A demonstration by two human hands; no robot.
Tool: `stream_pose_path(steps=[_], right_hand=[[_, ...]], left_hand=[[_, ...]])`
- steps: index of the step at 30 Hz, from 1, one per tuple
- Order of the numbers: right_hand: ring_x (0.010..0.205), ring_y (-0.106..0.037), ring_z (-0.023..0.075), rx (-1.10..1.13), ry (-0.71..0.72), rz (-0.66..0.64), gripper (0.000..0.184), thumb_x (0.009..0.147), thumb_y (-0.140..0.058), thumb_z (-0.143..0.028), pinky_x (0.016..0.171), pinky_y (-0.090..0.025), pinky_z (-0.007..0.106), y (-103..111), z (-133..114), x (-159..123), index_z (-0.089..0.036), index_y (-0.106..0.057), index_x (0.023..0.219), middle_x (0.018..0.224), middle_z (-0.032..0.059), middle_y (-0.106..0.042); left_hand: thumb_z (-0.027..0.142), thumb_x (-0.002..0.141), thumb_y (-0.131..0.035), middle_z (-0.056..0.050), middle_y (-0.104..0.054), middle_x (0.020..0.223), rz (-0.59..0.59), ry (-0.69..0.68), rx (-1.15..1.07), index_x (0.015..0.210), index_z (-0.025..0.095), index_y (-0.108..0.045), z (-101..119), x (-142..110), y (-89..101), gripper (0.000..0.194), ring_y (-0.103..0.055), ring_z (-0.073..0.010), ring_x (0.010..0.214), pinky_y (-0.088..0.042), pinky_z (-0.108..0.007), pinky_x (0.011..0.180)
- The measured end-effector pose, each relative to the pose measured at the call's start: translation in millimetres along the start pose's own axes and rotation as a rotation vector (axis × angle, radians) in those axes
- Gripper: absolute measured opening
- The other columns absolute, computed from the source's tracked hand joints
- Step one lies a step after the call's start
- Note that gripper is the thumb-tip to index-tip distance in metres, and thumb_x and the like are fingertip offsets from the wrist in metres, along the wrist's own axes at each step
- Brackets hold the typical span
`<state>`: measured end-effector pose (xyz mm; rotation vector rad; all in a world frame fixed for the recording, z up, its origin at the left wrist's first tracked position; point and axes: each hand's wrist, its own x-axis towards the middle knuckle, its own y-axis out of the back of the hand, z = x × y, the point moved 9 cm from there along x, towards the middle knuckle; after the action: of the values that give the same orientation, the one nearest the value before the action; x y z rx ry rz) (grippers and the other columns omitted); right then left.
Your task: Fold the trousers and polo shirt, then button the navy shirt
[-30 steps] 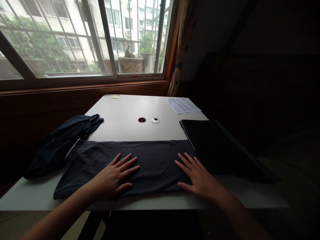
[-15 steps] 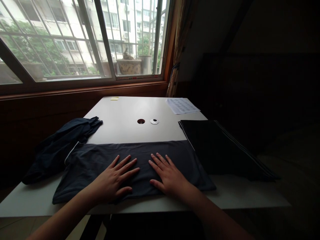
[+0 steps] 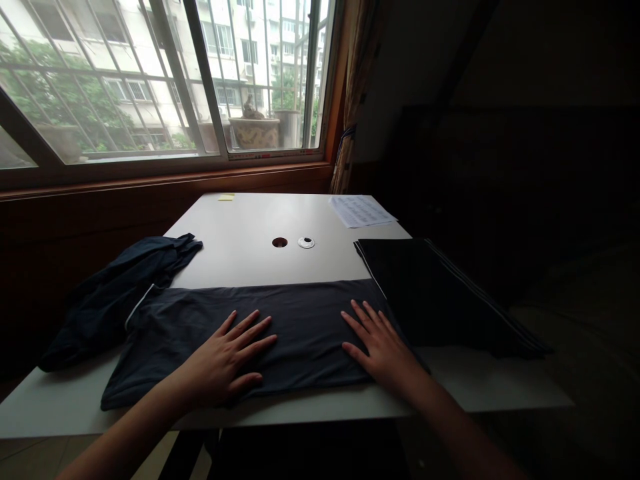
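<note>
A dark grey-blue folded garment point(image 3: 305, 313) lies lengthwise along the near side of the white table point(image 3: 235, 247), with a white trim line at its left end. On its middle-left part rests my left hand point(image 3: 227, 360), palm down and fingers spread. My right hand point(image 3: 377, 347) lies flat near the garment's right end, its fingers stretched out. Small wrinkles run across the cloth around both hands. Neither hand grips the fabric. The garment's exact kind cannot be made out.
Left of it, a crumpled navy garment point(image 3: 120, 293) hangs partly over the table edge. At right lies a black folded garment point(image 3: 435, 293) with white stripes. Farther back are printed papers point(image 3: 361, 211), a yellow sticky note point(image 3: 227, 197), a cable hole point(image 3: 279, 243) and its round cover point(image 3: 307, 243).
My right hand has slid to the right across the cloth, toward the garment's right end. My left hand stays in place on the fabric. The view has shifted very slightly.
</note>
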<state>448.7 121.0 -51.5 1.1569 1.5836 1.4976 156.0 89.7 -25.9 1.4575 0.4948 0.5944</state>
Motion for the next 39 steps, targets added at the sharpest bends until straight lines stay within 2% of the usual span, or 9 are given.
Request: stream_pose_path(steps=[5,9,12,15,20,26,31,36,39], right_hand=[[0.152,-0.02,0.0292,-0.01,0.012,0.047,0.063,0.099,-0.041,-0.06,0.121,-0.025,0.055,2.6,0.0,-1.9,-0.034,-0.033,0.155,0.165,0.0032,-0.021],[0.146,-0.034,0.0277,0.004,0.019,0.142,0.051,0.101,-0.044,-0.047,0.117,-0.035,0.05,11.8,0.9,-6.2,-0.027,-0.047,0.148,0.16,0.006,-0.037],[0.131,-0.051,0.0261,0.016,-0.021,0.264,0.038,0.101,-0.044,-0.032,0.11,-0.044,0.045,25.6,10.0,-19.6,-0.023,-0.063,0.133,0.144,0.0084,-0.056],[0.109,-0.06,0.0266,-0.025,-0.107,0.342,0.031,0.099,-0.046,-0.024,0.1,-0.05,0.045,37.2,24.3,-40.6,-0.021,-0.07,0.118,0.122,0.0102,-0.066],[0.092,-0.062,0.0278,-0.098,-0.242,0.382,0.026,0.097,-0.047,-0.028,0.088,-0.052,0.046,42.4,48.5,-75.6,-0.019,-0.07,0.106,0.102,0.0121,-0.067],[0.084,-0.067,0.0308,0.058,-0.511,0.353,0.033,0.086,-0.052,-0.049,0.074,-0.054,0.044,28.0,88.3,-101.5,-0.02,-0.06,0.1,0.094,0.0124,-0.066],[0.087,-0.07,0.0309,0.319,-0.599,0.265,0.037,0.076,-0.056,-0.054,0.075,-0.054,0.043,18.7,92.3,-98.9,-0.025,-0.055,0.099,0.091,0.0086,-0.071],[0.086,-0.068,0.0286,0.377,-0.58,0.367,0.028,0.077,-0.054,-0.051,0.076,-0.053,0.041,36.0,74.1,-84.3,-0.026,-0.056,0.09,0.092,0.0082,-0.069],[0.085,-0.065,0.0269,0.377,-0.544,0.453,0.024,0.079,-0.054,-0.048,0.076,-0.052,0.039,46.1,62.7,-74.5,-0.025,-0.057,0.085,0.09,0.0083,-0.066]], left_hand=[[0.057,0.098,-0.046,-0.002,-0.018,0.166,0.009,-0.005,0.007,0.157,0.038,-0.021,0.5,-0.8,0.0,0.067,-0.019,-0.0314,0.152,-0.012,-0.059,0.123],[0.057,0.098,-0.046,-0.002,-0.017,0.166,0.006,-0.001,0.014,0.157,0.037,-0.023,-0.2,-1.3,-1.4,0.067,-0.017,-0.0309,0.152,-0.01,-0.058,0.123],[0.057,0.098,-0.046,-0.002,-0.018,0.166,0.004,-0.003,0.006,0.157,0.037,-0.023,0.2,-0.8,-0.4,0.067,-0.018,-0.0305,0.152,-0.009,-0.058,0.123],[0.057,0.097,-0.047,-0.002,-0.019,0.166,0.004,-0.005,-0.012,0.157,0.037,-0.023,0.4,-0.6,0.6,0.067,-0.018,-0.0309,0.152,-0.009,-0.058,0.123],[0.056,0.097,-0.048,-0.002,-0.021,0.165,0.014,-0.003,-0.034,0.156,0.039,-0.025,-0.5,-0.9,0.2,0.066,-0.019,-0.0313,0.152,-0.011,-0.058,0.123],[0.054,0.098,-0.048,0.0,-0.021,0.165,-0.014,-0.007,-0.06,0.156,0.04,-0.023,-3.5,-2.7,2.8,0.065,-0.021,-0.03,0.151,-0.015,-0.057,0.123],[0.05,0.099,-0.049,0.003,-0.029,0.162,0.008,0.031,-0.083,0.154,0.041,-0.03,-32.9,-22.4,5.9,0.059,-0.027,-0.0257,0.15,-0.02,-0.05,0.124],[0.044,0.102,-0.044,0.003,-0.033,0.161,0.08,0.195,-0.035,0.152,0.041,-0.035,-84.3,-58.7,3.5,0.051,-0.031,-0.0251,0.149,-0.025,-0.051,0.122],[0.045,0.101,-0.046,0.002,-0.033,0.161,0.102,0.249,-0.013,0.152,0.04,-0.036,-97.5,-72.8,1.2,0.052,-0.029,-0.0274,0.149,-0.027,-0.055,0.121]])
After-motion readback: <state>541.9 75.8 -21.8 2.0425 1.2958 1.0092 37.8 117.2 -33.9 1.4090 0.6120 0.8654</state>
